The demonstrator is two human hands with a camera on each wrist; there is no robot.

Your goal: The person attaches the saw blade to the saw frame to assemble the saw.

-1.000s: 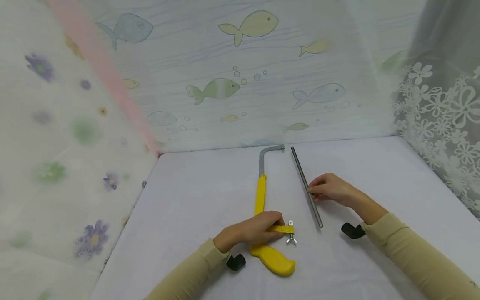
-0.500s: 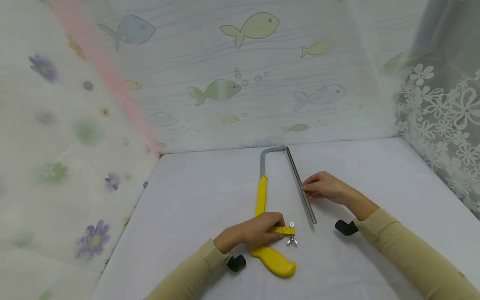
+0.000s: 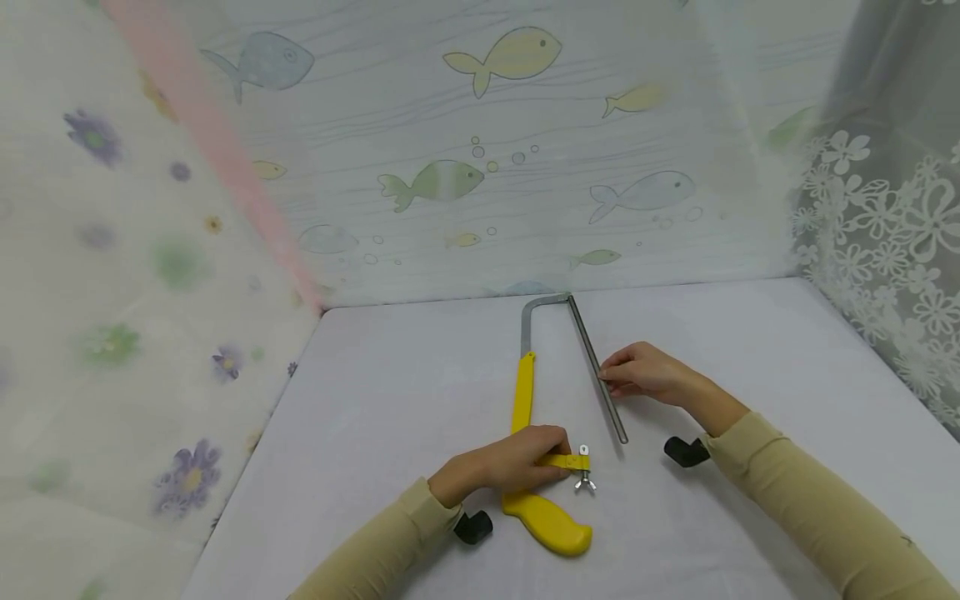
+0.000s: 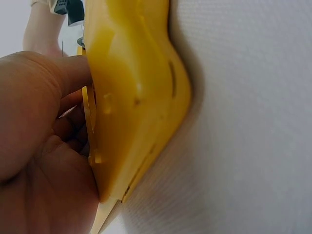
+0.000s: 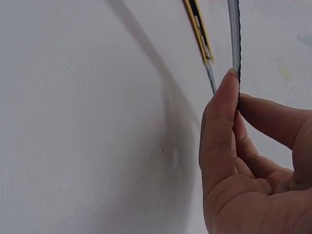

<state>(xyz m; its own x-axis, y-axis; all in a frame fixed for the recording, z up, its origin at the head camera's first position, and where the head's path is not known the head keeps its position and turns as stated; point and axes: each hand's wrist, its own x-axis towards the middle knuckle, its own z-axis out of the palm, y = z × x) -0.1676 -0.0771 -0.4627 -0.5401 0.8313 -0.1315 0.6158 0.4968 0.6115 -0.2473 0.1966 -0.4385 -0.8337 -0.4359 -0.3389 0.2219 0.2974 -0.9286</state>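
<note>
A hacksaw frame (image 3: pixel 522 392) with a yellow handle (image 3: pixel 555 525) lies on the white cloth, its grey metal front bend pointing away. My left hand (image 3: pixel 517 457) grips the frame just above the handle, thumb and fingers around the short yellow arm that carries a wing nut (image 3: pixel 585 486). To the right, my right hand (image 3: pixel 648 375) pinches a long toothed hacksaw blade (image 3: pixel 585 333) near its middle. The blade's far end meets the tip of the grey bend, while its near end hangs free, right of the wing nut. Up close in the right wrist view, teeth run along the blade (image 5: pixel 235 34).
White cloth covers the table (image 3: pixel 405 375). A fish-patterned curtain (image 3: pixel 450 208) hangs along the back edge, with a flowered curtain (image 3: pixel 150 333) at the left and lace (image 3: pixel 885 233) at the right. Black wrist camera mounts (image 3: pixel 686 452) sit under both sleeves.
My right hand has carried the blade leftward, and its far end has gone from apart to meeting the frame's front tip. The left hand stays in place on the frame.
</note>
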